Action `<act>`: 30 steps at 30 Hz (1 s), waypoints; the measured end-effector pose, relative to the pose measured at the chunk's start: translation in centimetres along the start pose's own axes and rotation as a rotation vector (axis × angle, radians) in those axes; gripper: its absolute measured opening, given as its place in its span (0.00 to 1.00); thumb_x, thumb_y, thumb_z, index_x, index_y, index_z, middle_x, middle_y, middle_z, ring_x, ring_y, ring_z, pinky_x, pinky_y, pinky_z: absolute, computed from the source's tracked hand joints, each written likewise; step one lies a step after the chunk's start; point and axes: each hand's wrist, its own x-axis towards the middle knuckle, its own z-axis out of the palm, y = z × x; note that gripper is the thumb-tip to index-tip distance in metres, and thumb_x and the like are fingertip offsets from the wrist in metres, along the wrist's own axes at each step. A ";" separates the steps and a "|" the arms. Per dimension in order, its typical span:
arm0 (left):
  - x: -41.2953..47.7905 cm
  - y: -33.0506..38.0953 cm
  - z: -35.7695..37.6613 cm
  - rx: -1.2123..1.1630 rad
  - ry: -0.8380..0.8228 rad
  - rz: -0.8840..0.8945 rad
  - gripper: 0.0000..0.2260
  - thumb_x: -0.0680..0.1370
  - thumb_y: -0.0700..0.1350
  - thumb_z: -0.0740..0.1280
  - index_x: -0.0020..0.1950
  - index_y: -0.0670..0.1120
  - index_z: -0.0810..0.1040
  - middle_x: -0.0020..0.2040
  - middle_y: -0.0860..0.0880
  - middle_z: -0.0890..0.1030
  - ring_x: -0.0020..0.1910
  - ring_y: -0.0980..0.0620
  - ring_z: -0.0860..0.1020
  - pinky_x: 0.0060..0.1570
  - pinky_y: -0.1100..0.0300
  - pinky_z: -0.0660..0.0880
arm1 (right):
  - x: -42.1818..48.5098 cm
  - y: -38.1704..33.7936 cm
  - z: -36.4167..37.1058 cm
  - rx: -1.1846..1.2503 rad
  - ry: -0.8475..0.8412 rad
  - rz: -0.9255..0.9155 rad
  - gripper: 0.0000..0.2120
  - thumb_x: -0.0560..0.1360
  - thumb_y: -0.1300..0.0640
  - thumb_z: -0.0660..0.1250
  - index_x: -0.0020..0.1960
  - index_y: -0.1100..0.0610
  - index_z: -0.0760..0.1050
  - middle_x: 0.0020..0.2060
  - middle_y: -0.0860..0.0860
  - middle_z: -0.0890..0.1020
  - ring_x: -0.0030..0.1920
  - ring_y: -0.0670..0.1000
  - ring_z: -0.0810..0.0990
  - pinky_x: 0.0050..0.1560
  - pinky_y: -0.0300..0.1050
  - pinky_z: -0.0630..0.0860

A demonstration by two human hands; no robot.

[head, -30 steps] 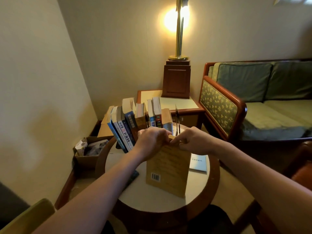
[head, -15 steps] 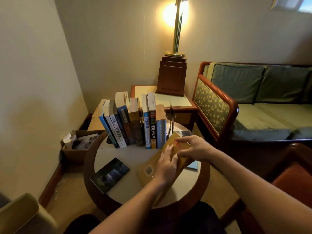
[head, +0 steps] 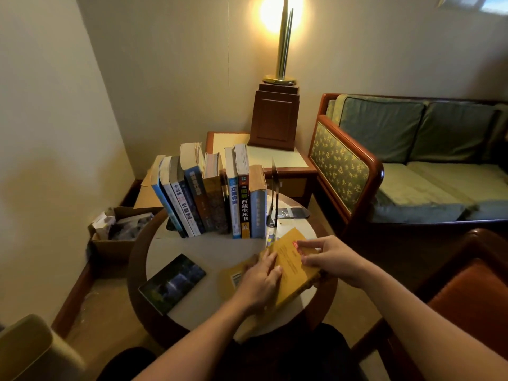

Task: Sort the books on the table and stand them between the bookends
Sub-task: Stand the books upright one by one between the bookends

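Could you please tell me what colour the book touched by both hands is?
The book is mustard yellow, clearest in the head view.

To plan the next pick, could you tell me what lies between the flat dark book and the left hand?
In the head view: a strip of bare tabletop, then the barcode corner of the yellow book under the left hand.

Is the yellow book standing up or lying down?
Lying down: the yellow book faces cover-up on the table, left hand flat on it, right hand holding its edge.

Left bookend [head: 172,226], seemingly, mostly hidden behind books [head: 210,193]
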 end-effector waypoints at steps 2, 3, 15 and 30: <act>0.4 -1.3 -1.3 0.034 -0.034 -0.045 0.25 0.85 0.57 0.53 0.81 0.56 0.54 0.82 0.53 0.55 0.78 0.47 0.58 0.77 0.47 0.56 | -0.8 -0.8 -0.7 -0.070 0.025 -0.061 0.24 0.78 0.61 0.68 0.72 0.47 0.72 0.57 0.56 0.77 0.41 0.51 0.86 0.40 0.47 0.84; 0.7 -2.0 -2.0 0.089 -0.030 -0.065 0.25 0.84 0.58 0.52 0.81 0.57 0.53 0.82 0.53 0.56 0.79 0.46 0.56 0.77 0.44 0.53 | -1.3 -1.2 -1.2 -0.100 0.029 -0.092 0.24 0.78 0.61 0.68 0.72 0.47 0.71 0.57 0.55 0.77 0.41 0.51 0.86 0.42 0.48 0.84; 0.2 -10.6 -9.3 0.585 -0.023 -0.411 0.36 0.82 0.65 0.53 0.82 0.50 0.42 0.82 0.47 0.38 0.79 0.37 0.36 0.77 0.38 0.40 | -4.5 -7.7 -5.3 -0.533 0.200 -0.452 0.25 0.80 0.61 0.65 0.74 0.46 0.67 0.60 0.45 0.73 0.36 0.36 0.80 0.31 0.32 0.77; -0.8 -13.8 -9.2 0.722 0.011 -0.239 0.37 0.79 0.71 0.45 0.81 0.54 0.38 0.81 0.51 0.34 0.78 0.41 0.31 0.77 0.41 0.35 | -1.2 -12.3 -4.0 -0.759 0.444 -0.661 0.21 0.80 0.61 0.65 0.73 0.50 0.70 0.67 0.58 0.77 0.34 0.36 0.76 0.29 0.27 0.74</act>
